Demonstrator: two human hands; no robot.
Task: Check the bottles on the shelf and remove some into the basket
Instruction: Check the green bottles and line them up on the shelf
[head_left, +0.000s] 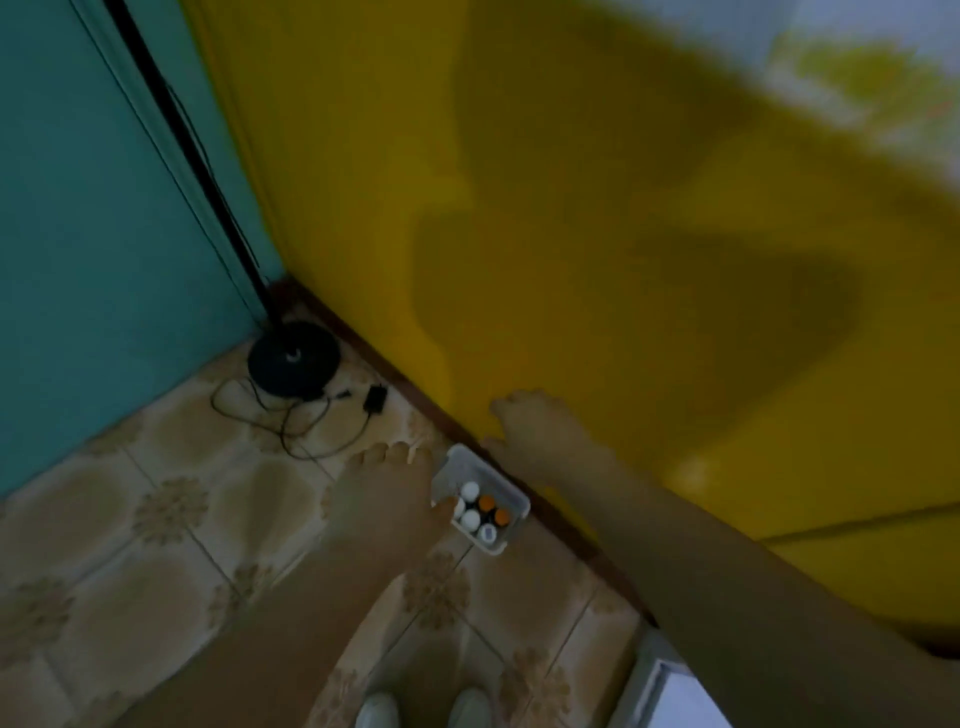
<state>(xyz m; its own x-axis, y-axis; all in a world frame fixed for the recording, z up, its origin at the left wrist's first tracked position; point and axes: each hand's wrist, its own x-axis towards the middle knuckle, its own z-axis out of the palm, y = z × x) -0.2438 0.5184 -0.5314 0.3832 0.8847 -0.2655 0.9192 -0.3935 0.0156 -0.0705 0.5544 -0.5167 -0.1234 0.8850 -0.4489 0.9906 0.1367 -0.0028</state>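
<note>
A small white basket (506, 543) stands on the tiled floor against the base of the yellow wall. Several bottles (480, 512) stand upright in it, showing white and orange caps. My left hand (387, 493) hovers just left of the basket with its fingers stretched out and holds nothing. My right hand (540, 431) reaches out above the basket's far side, fingers loose and empty. The picture is blurred by motion. No shelf shows clearly.
A black round stand base (293, 366) with a pole sits in the corner, with a tangled cable and adapter (375, 399) on the floor. Teal wall at left, yellow wall (597, 234) at right. My two white shoes (423, 709) are at the bottom.
</note>
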